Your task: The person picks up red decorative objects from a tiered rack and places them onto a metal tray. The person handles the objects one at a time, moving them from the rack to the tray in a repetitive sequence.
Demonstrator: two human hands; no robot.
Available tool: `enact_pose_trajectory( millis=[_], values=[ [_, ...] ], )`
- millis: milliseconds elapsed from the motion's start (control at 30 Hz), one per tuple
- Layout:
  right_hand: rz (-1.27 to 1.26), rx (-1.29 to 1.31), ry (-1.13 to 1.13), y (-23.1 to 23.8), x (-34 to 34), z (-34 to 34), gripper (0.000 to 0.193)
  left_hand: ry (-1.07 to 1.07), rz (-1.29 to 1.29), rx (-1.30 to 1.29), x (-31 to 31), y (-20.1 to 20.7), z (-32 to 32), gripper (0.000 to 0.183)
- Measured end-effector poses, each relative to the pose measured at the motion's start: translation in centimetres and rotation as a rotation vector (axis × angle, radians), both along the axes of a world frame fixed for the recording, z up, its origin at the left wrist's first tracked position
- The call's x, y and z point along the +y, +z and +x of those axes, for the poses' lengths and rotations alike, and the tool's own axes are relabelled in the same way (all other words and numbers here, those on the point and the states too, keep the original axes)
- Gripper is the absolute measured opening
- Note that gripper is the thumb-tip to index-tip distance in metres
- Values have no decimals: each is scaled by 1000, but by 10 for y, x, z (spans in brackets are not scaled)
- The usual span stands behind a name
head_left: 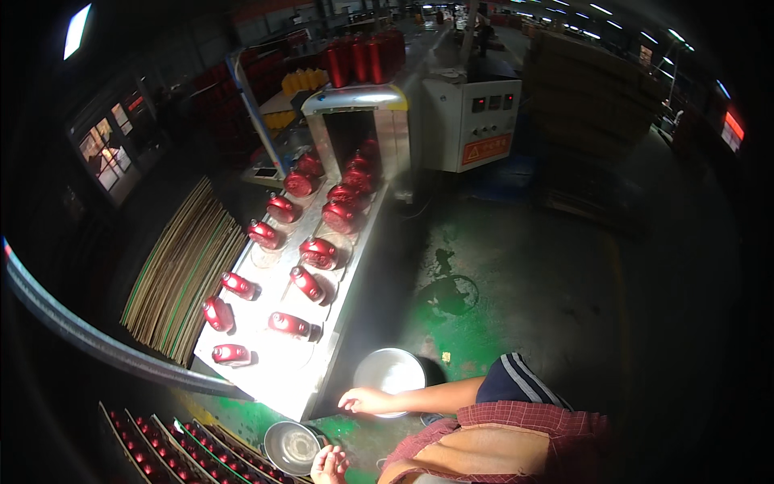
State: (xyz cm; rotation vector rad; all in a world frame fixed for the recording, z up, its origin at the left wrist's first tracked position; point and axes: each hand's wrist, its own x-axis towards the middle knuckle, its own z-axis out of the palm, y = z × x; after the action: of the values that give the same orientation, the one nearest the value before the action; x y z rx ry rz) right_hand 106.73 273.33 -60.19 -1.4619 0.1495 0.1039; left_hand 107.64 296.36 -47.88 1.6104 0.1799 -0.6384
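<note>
My right hand (367, 400) hangs in front of a large pale metal basin (389, 355), its fingers loosely bent and apart, with nothing seen in them. Lower down, my left hand (329, 465) is beside the rim of a smaller metal pan (274, 431); its fingers are half curled and no object shows in them. Beyond the hands, a brightly lit white conveyor table (278, 395) carries several shiny red bottles. A lying red bottle (289, 323) and another red bottle (231, 355) are the nearest ones. Neither hand touches the bottles.
The conveyor runs from a metal tunnel (355, 98) beside a grey control box (468, 117). Stacked flat boards (173, 274) stand left of it. Divided trays of red bottles (189, 452) lie at lower left. A curved metal rail (89, 335) crosses the left side.
</note>
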Motion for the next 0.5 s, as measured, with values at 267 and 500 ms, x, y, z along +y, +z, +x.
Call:
enact_pose_trajectory(
  millis=[267,500],
  values=[
    [1,-136,456,23,217,-5,25,392,-162,-64,177,24,-82,23],
    [24,-58,510,72,432,-47,25,292,-360,-189,417,43,-194,28]
  ],
)
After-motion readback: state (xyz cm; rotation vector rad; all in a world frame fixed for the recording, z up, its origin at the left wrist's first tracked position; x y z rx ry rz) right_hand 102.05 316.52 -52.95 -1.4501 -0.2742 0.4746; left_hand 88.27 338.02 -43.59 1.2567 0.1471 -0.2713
